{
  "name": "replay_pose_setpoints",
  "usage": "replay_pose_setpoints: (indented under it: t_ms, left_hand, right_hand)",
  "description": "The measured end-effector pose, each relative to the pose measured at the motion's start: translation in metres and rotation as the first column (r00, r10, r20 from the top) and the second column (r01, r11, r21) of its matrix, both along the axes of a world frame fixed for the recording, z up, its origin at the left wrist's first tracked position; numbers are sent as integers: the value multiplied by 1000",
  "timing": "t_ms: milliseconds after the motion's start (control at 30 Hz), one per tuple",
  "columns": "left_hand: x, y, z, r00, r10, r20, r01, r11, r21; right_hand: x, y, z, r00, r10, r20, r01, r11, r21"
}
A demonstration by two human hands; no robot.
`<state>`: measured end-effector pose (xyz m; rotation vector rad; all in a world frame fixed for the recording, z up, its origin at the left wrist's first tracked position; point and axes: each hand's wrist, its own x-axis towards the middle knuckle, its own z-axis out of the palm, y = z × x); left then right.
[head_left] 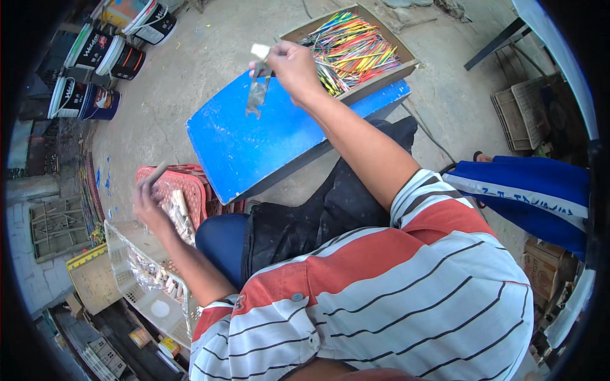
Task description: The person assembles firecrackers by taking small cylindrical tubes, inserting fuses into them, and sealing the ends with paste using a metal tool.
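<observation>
At upper centre, a flat, dull metal strip (256,96) with a notched end hangs from the right hand (293,67), pinched in its fingers, beneath a white block (260,51). Left of centre, near a perforated red basket (201,190), the left hand's (150,208) grip is unclear.

At upper left, several dark buckets (88,51) with pale rims on a gray concrete floor (162,95). At far right, a pale plastic crate (528,111); below, another person's blue trousers (546,174) with a white stripe, then a brown cardboard box (541,270). At lower left, small yellow containers (169,346).
</observation>
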<state>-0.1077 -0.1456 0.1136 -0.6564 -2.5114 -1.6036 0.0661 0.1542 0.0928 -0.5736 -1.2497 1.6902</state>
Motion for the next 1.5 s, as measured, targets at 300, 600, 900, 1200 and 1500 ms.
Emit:
replay_pose_setpoints:
  t_ms: [300, 600, 900, 1200, 1500]
  left_hand:
    - [73, 111, -67, 752, -654, -78, 609, 736, -295]
    - [71, 127, -110, 773, -610, -172, 526, 769, -364]
    - [85, 131, -96, 777, -616, -128, 553, 766, -328]
    - [83, 139, -106, 777, -626, -68, 579, 753, -313]
    - [83, 142, -104, 787, -617, -10, 575, 738, -353]
  right_hand:
    - [42, 44, 14, 995, 102, 2, -101, 984, -147]
    - [106, 123, -33, 224, -357, 907, -480, 769, 421]
    - [101, 121, -62, 40, -456, 889, -563, 725, 397]
    - [101, 128, -74, 19, -467, 884, -666, 654, 359]
    - [110, 118, -20, 320, -661, 679, -243, 636, 733]
